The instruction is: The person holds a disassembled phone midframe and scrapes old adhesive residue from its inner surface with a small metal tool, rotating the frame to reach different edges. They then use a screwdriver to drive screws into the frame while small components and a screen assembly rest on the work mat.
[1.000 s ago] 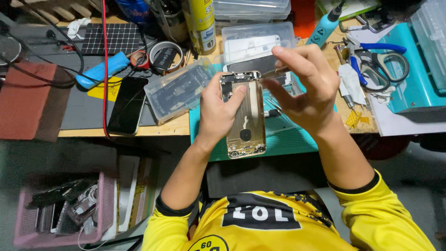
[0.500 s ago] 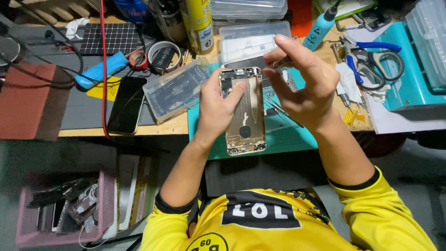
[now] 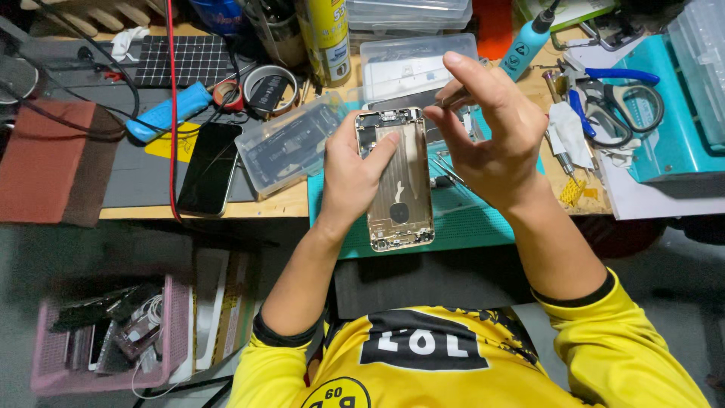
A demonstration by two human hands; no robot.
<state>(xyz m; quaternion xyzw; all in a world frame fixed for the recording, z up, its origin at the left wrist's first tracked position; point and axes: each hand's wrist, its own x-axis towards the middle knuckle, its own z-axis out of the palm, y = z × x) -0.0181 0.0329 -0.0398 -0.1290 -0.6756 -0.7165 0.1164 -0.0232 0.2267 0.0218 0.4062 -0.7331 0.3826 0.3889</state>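
Note:
A gold phone housing (image 3: 399, 181), opened with its inside facing up, is held over the teal work mat (image 3: 472, 221) at the desk's front edge. My left hand (image 3: 353, 175) grips its left side, the thumb lying across the inner plate. My right hand (image 3: 487, 132) hovers just above and right of the housing's top. Its thumb and forefinger are pinched together on something small and thin that I cannot make out, and the other fingers are spread upward.
A black phone (image 3: 211, 168) and a clear parts box (image 3: 291, 145) lie left of the mat. Behind stand another clear box (image 3: 414, 66), a yellow can (image 3: 325, 30), a blue bottle (image 3: 526, 45) and tape rolls (image 3: 264, 87). Scissors (image 3: 633, 106) lie right. A pink basket (image 3: 106, 341) sits on the floor.
My right hand has lifted off the housing's top right corner and risen with its fingers spreading. The housing in my left hand has stayed almost where it was.

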